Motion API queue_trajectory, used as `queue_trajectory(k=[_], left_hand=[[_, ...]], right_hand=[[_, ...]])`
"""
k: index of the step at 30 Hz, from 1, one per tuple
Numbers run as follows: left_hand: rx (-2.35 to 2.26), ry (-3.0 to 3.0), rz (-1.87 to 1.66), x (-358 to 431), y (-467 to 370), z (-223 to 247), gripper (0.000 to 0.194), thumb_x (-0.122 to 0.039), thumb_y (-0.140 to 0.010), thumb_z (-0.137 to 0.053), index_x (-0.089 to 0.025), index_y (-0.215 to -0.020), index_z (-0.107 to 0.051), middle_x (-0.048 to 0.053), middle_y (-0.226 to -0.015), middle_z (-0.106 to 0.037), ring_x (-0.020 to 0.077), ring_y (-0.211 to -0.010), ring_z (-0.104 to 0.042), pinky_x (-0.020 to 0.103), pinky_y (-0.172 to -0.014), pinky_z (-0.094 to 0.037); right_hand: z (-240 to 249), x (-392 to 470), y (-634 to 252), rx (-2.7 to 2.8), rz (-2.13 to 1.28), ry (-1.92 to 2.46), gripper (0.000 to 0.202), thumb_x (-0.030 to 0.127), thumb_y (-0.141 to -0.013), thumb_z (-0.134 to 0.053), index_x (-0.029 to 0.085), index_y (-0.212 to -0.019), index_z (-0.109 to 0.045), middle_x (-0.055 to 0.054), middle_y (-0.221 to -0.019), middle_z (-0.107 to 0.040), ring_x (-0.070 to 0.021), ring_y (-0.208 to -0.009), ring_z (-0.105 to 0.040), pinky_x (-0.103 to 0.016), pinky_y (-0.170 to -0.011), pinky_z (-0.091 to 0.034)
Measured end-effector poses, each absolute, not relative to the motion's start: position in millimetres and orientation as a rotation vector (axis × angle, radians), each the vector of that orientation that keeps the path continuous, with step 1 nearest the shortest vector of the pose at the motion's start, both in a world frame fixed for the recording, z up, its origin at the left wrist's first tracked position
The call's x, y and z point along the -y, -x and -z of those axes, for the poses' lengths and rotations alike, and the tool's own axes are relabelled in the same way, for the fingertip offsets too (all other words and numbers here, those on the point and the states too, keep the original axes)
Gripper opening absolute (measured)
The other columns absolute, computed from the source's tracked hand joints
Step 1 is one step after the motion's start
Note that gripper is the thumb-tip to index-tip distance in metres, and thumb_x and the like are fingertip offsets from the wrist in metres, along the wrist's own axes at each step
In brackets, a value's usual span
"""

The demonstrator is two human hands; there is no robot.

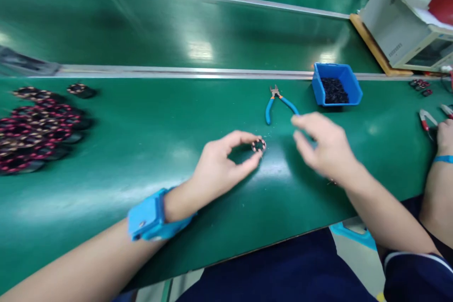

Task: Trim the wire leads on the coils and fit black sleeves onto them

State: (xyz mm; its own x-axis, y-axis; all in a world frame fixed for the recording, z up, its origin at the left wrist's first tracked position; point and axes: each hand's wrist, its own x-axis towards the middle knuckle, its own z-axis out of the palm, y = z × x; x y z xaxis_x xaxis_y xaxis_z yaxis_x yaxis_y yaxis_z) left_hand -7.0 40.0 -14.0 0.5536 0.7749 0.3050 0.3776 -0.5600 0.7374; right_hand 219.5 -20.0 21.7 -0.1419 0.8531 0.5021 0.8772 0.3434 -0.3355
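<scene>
My left hand (231, 160) pinches a small round wound coil (258, 145) between thumb and fingertips, just above the green table. The coil is dark, with copper-coloured spots around its rim. To the right, my right hand (322, 146) is smeared by motion, its thumb and forefinger apart and nothing visible between them. Beyond that hand lies a pair of side cutters (275, 99) with blue handles spread and jaws pointing away; the right handle's end meets the fingers in view, but I cannot tell whether they touch. A bit of copper wire (331, 181) shows beside my right wrist.
Many similar coils (38, 127) are massed at the left, with a single coil (81, 90) behind them. A blue bin (354, 87) holds small black pieces. At the right edge are another person's hand (446, 137) and red-handled pliers (424, 120). A metal rail (184, 73) runs behind.
</scene>
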Motion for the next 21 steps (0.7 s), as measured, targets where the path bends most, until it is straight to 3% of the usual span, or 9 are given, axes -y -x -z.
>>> queue_trajectory(k=[3,6,8,12,15,18,21], left_hand=[[-1.035,-2.367,-0.801,-72,-5,20,0.021,-0.025,-0.078,-0.065,-0.017,-0.098,-0.066,0.009,-0.1,-0.072,0.0264,-0.096,-0.067,0.043,-0.089,-0.054],[-1.018,-2.564,-0.809,-84,-21,18,0.041,-0.025,-0.073,-0.068,-0.016,-0.113,-0.061,0.014,-0.112,-0.069,0.0336,-0.105,-0.062,0.052,-0.092,-0.05],[-0.857,-2.626,-0.848,-78,-38,12,0.057,-0.022,-0.073,-0.067,-0.014,-0.127,-0.052,0.016,-0.124,-0.062,0.0349,-0.114,-0.057,0.053,-0.096,-0.047],[-0.406,-2.602,-0.674,-57,-88,6,0.07,-0.014,-0.075,-0.062,-0.012,-0.14,-0.036,0.019,-0.144,-0.045,0.0327,-0.132,-0.043,0.051,-0.107,-0.04],[-0.383,-2.506,-0.587,-51,-122,14,0.072,-0.013,-0.074,-0.062,-0.01,-0.141,-0.034,0.02,-0.138,-0.051,0.0319,-0.125,-0.05,0.05,-0.103,-0.044],[-0.436,-2.409,-0.576,-51,-137,24,0.058,-0.01,-0.078,-0.059,-0.01,-0.134,-0.042,0.015,-0.117,-0.066,0.0264,-0.107,-0.062,0.044,-0.093,-0.051],[-0.517,-2.4,-0.627,-49,-130,28,0.047,-0.011,-0.079,-0.06,-0.01,-0.126,-0.05,0.013,-0.108,-0.069,0.0249,-0.098,-0.066,0.042,-0.088,-0.054]], right_hand=[[-32,-30,-283,1.702,0.301,1.898,0.027,0.01,-0.083,-0.051,0.012,-0.104,-0.067,-0.014,-0.101,-0.069,-0.0255,-0.093,-0.065,-0.044,-0.09,-0.05],[-35,-70,-326,1.702,0.13,2.332,0.028,0.009,-0.08,-0.055,0.008,-0.104,-0.069,-0.019,-0.103,-0.069,-0.0307,-0.098,-0.063,-0.047,-0.091,-0.049],[-33,-84,-334,1.738,-0.005,2.48,0.029,0.011,-0.077,-0.061,0.005,-0.104,-0.07,-0.022,-0.104,-0.068,-0.0334,-0.101,-0.062,-0.047,-0.089,-0.049],[-31,-91,-323,1.752,-0.009,2.556,0.035,0.01,-0.072,-0.066,0.006,-0.106,-0.07,-0.022,-0.104,-0.069,-0.0346,-0.1,-0.064,-0.045,-0.087,-0.05],[-31,-89,-318,1.761,0.002,2.563,0.033,0.01,-0.073,-0.063,0.008,-0.105,-0.07,-0.02,-0.104,-0.07,-0.0339,-0.101,-0.064,-0.043,-0.088,-0.05],[-30,-88,-324,1.747,0.0,2.544,0.028,0.01,-0.076,-0.06,0.006,-0.101,-0.071,-0.022,-0.102,-0.07,-0.0347,-0.1,-0.065,-0.046,-0.088,-0.049],[-31,-83,-330,1.689,0.054,2.453,0.019,0.011,-0.078,-0.058,0.006,-0.09,-0.072,-0.022,-0.096,-0.071,-0.0353,-0.099,-0.065,-0.048,-0.089,-0.048]])
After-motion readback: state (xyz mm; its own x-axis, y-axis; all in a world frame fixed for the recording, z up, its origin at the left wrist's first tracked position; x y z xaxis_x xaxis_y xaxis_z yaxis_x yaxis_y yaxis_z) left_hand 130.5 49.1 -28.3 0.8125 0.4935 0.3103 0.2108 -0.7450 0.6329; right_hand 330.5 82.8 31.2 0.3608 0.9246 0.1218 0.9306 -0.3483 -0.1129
